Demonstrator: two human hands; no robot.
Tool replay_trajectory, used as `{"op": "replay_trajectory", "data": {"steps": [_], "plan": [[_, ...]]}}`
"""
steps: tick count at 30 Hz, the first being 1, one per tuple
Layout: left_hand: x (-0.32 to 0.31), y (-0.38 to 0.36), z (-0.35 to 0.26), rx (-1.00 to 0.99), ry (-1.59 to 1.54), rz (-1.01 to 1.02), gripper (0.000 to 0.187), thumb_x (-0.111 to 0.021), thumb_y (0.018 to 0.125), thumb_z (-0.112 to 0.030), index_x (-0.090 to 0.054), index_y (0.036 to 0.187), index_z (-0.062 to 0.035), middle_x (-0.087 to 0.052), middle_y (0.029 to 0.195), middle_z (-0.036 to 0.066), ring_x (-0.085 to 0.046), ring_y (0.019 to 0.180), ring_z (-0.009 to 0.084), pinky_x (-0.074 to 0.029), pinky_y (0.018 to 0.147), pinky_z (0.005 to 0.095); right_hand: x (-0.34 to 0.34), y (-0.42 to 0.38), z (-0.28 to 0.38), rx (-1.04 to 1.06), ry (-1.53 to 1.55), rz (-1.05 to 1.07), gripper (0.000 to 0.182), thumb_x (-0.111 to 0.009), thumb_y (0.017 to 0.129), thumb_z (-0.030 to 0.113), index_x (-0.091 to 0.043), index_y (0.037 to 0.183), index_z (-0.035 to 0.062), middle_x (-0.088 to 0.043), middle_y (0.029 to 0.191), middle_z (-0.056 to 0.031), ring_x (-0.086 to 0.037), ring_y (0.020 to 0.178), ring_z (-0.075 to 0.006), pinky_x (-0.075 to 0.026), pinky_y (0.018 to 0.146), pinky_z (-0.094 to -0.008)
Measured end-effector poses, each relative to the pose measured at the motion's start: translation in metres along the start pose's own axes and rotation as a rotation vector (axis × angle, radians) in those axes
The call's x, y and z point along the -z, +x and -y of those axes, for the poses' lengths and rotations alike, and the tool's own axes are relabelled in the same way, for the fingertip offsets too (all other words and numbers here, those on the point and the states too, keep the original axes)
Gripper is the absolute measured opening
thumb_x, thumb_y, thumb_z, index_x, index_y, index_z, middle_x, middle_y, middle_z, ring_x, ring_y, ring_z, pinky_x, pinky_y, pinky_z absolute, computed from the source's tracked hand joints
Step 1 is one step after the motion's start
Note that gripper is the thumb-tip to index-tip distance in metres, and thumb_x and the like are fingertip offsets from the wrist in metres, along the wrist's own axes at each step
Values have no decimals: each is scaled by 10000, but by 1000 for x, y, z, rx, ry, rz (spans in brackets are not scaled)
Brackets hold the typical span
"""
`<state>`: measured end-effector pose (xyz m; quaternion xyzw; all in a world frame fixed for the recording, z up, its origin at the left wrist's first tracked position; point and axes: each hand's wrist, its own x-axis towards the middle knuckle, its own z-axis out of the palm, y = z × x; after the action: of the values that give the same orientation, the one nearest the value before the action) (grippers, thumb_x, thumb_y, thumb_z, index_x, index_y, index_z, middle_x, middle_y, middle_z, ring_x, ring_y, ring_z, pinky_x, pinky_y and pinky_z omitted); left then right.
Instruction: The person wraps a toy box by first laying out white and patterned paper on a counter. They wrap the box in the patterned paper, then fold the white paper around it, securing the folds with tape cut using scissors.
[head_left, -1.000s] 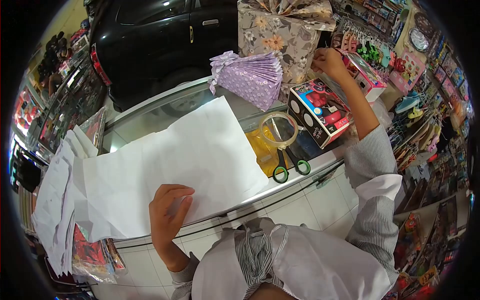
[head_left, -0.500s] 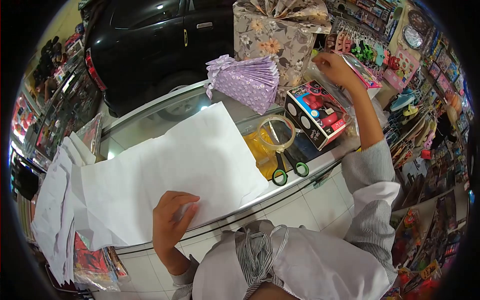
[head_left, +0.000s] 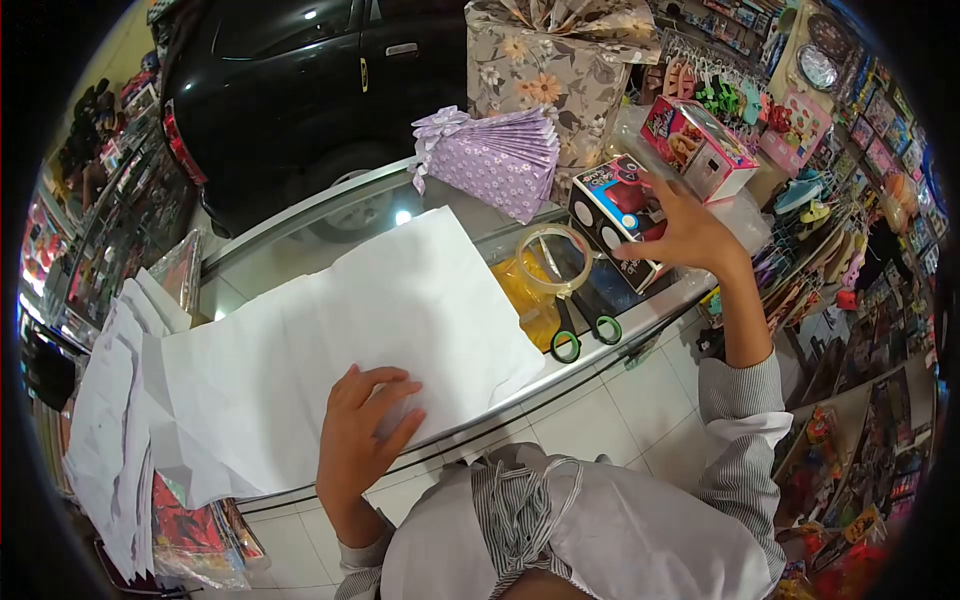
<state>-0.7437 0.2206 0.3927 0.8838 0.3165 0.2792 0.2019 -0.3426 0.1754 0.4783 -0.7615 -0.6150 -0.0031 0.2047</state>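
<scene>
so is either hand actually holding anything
Nothing is gripped. The left hand lies flat on the white paper; the right hand rests open on the toy box.

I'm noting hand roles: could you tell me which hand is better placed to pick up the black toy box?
Probably the right hand: it spreads over the black toy box, while the left hand lies flat on the white paper.
</scene>
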Motion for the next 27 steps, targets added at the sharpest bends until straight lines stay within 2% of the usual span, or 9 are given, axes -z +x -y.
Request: {"op": "replay_trajectory", "data": {"steps": [2,6,9,12,13,16,19,24,27], "plan": [[0,-2,-1,-18,47,63,321,-692,756,-137,-622,1067,-96,-580,1177,56,-546,1071,264,-312,1045,490,-4,-3,-4,6,-105,-30,941,-773,580,426,-393,1330,4,-512,1185,-257,-594,991,-350,-476,870,-375],[0,3,-9,-78,162,170,408,-621,845,-278,-554,1205,-98,-513,1281,80,-484,1192,270,-285,1058,512,20,-27,31,-182,-3,-52,897,-768,593,405,-408,1306,-4,-541,1127,-251,-628,868,-311,-512,764,-381],[2,4,-6,-123,190,242,482,-550,894,-359,-479,1295,-101,-439,1371,90,-392,1296,278,-223,1079,540,45,-59,75,-162,20,-9,836,-753,646,391,-412,1300,-3,-553,1111,-237,-632,843,-307,-513,741,-378],[10,0,-2,-152,192,231,502,-542,895,-382,-472,1309,-107,-419,1397,91,-373,1308,298,-171,1092,554,46,-82,117,27,177,-34,767,-734,700,378,-419,1298,13,-557,1100,-223,-626,869,-313,-509,732,-372],[17,-4,-3,-148,177,216,505,-541,894,-386,-473,1310,-108,-417,1400,94,-371,1309,307,-156,1094,559,36,-84,127,211,123,-124,733,-723,727,368,-415,1305,38,-552,1085,-208,-607,902,-341,-497,753,-417],[43,-24,3,-70,203,234,509,-543,888,-391,-481,1308,-110,-417,1401,104,-351,1318,325,-126,1096,570,-4,-62,176,323,157,-7,712,-689,753,399,-403,1316,72,-513,1135,-241,-571,963,-379,-460,837,-441],[58,-49,16,50,295,182,485,-546,888,-366,-495,1297,-109,-416,1401,117,-313,1334,355,-117,1090,581,-64,-26,231,271,201,258,670,-608,801,487,-401,1325,125,-479,1161,-309,-549,943,-442,-464,836,-467],[45,-64,36,137,313,58,450,-526,905,-334,-501,1273,-75,-389,1418,137,-295,1340,370,-155,1090,553,-125,-28,281,243,-127,95,636,-520,820,597,-429,1318,211,-435,1167,-352,-523,947,-534,-471,811,-509],[44,-67,40,99,326,24,452,-504,910,-337,-499,1263,-55,-388,1420,136,-299,1340,367,-175,1096,524,-106,-26,279,232,46,298,574,-497,863,550,-428,1331,225,-368,1271,-371,-512,981,-552,-474,831,-490]]}}
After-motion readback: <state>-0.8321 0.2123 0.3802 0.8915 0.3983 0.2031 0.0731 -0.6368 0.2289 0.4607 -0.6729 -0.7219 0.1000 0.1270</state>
